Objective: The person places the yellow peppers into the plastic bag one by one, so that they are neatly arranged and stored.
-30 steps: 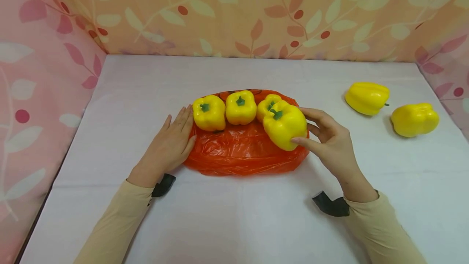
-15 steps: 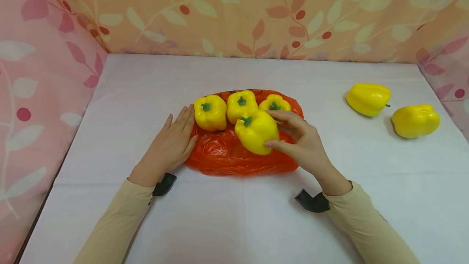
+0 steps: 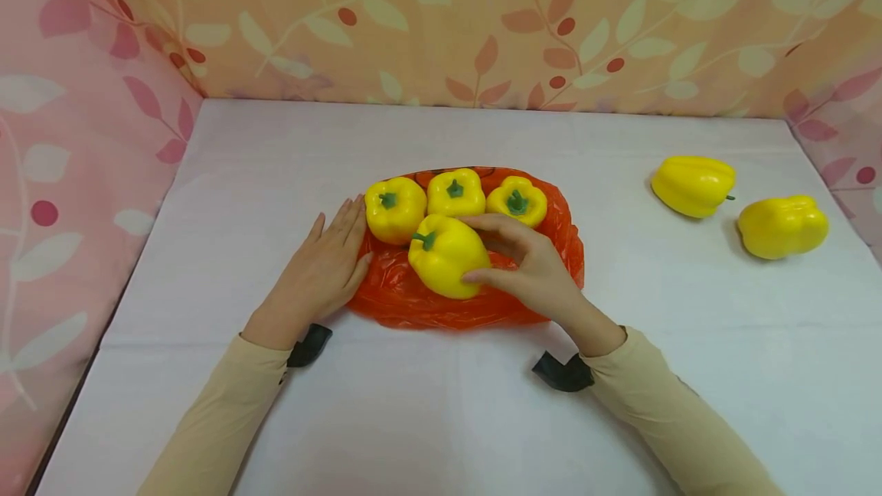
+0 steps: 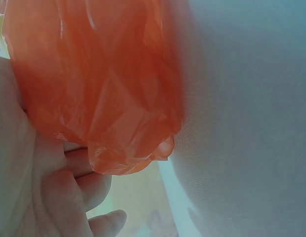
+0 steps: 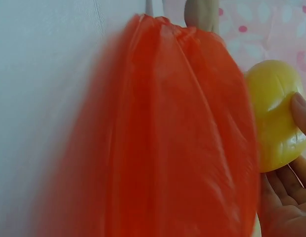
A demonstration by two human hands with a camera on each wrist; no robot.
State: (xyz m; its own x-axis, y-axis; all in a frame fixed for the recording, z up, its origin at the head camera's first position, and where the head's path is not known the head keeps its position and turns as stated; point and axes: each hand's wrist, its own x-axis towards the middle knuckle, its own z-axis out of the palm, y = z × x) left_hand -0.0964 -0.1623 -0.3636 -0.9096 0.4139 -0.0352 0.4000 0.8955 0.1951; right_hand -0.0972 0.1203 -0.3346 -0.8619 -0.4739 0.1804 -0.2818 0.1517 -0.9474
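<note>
A red plastic bag [image 3: 510, 308] lies in the middle of the table, its side also filling much of both wrist views. Along its far side sit three yellow bell peppers with green stems: a left one [image 3: 398, 217], a middle one [image 3: 456, 194] and a right one [image 3: 527, 213]. My right hand [image 3: 534, 270] holds another yellow bell pepper [image 3: 446, 260] over the bag's front left part, thumb on the near side and fingers on the far side. Fingers extended, my left hand [image 3: 327, 259] rests against the bag's left side, beside the left pepper.
Two more yellow bell peppers, one farther back [image 3: 692, 186] and one nearer [image 3: 782, 226], lie at the right on the white tablecloth [image 3: 441, 404]. Flowered curtains [image 3: 427, 29] border the table at the back and sides. Dark wrist mounts [image 3: 563, 372] show below both cuffs.
My right hand has carried its pepper leftward from the bag's right side to the front left, uncovering the right pepper in the back row. My left hand has stayed in place.
</note>
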